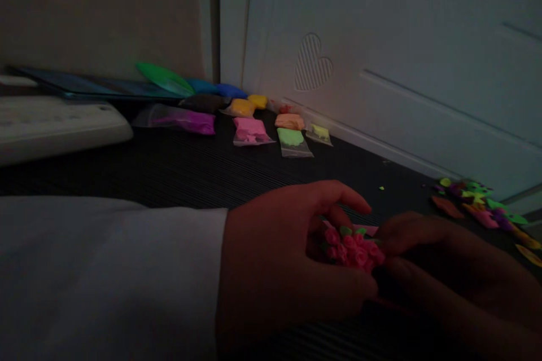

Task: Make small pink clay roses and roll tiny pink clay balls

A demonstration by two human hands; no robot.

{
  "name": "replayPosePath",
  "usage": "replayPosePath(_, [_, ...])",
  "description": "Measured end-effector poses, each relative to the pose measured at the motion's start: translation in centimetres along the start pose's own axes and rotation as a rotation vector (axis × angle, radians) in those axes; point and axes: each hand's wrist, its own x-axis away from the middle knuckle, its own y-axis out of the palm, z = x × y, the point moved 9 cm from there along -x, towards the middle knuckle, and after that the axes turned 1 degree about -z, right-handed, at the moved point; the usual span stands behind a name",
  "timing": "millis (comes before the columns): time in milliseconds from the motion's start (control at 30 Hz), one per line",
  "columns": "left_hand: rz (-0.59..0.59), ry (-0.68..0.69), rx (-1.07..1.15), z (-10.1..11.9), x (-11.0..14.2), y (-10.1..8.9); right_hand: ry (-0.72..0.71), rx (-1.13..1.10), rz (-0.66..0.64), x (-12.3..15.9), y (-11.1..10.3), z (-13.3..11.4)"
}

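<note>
A small bunch of pink clay roses (356, 250) with green leaves (346, 230) sits low, right of the middle. My left hand (288, 254), coming out of a white sleeve, curls around the bunch with the thumb in front and fingers behind. At the bunch's right edge, my right hand (440, 271) has its thumb and forefinger pinched together by a green leaf tip. What lies between those fingertips is too dark to make out. Part of a pink flat piece (368, 229) shows behind the roses; its rest is hidden by my hands.
Bags of coloured clay lie at the back, among them a purple bag (199, 122), a pink bag (250, 131) and a light green bag (292, 138). A pale rounded object (63, 124) stands left. Clay scraps (486, 208) lie right, along the white panel (406, 56). The light is dim.
</note>
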Motion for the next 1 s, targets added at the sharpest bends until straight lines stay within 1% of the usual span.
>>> replayPosePath(67, [0.005, -0.002, 0.021, 0.0, 0.0, 0.0, 0.036, -0.049, -0.001, 0.1, 0.1, 0.4])
replayPosePath(233, [0.029, 0.019, -0.028, 0.3, -0.2, -0.2, 0.107, -0.128, 0.004, 0.3, 0.3, 1.1])
replayPosePath(367, [0.028, 0.036, -0.035, 0.4, -0.2, -0.4, 0.109, -0.136, -0.047, 0.2, 0.7, 1.2])
replayPosePath(500, [0.063, 0.066, -0.095, 0.6, -0.1, -0.7, 0.155, -0.162, 0.019, 0.1, 0.1, 1.6])
replayPosePath(533, [0.076, 0.077, -0.113, 0.7, -0.1, -0.7, 0.171, -0.170, 0.016, 0.2, 0.1, 1.7])
replayPosePath(633, [0.076, 0.096, -0.128, 1.0, -0.2, -0.6, 0.188, -0.179, -0.059, 0.3, 0.8, 1.8])
replayPosePath(700, [0.077, 0.102, -0.124, 1.1, -0.3, -0.6, 0.210, -0.171, -0.081, 0.4, 1.0, 2.0])
replayPosePath(800, [0.083, 0.107, -0.135, 1.1, -0.3, -0.8, 0.255, -0.163, -0.032, 0.3, 0.6, 2.5])
replayPosePath(867, [0.087, 0.109, -0.142, 1.1, -0.2, -0.8, 0.215, -0.153, -0.069, 0.0, 0.8, 2.3])
replayPosePath(933, [0.083, 0.107, -0.132, 1.0, -0.2, -0.9, 0.133, -0.130, -0.160, -0.3, 1.3, 1.7])
replayPosePath(1000, [0.079, 0.107, -0.140, 1.1, -0.2, -0.8, 0.090, -0.117, -0.197, -0.3, 1.4, 1.3])
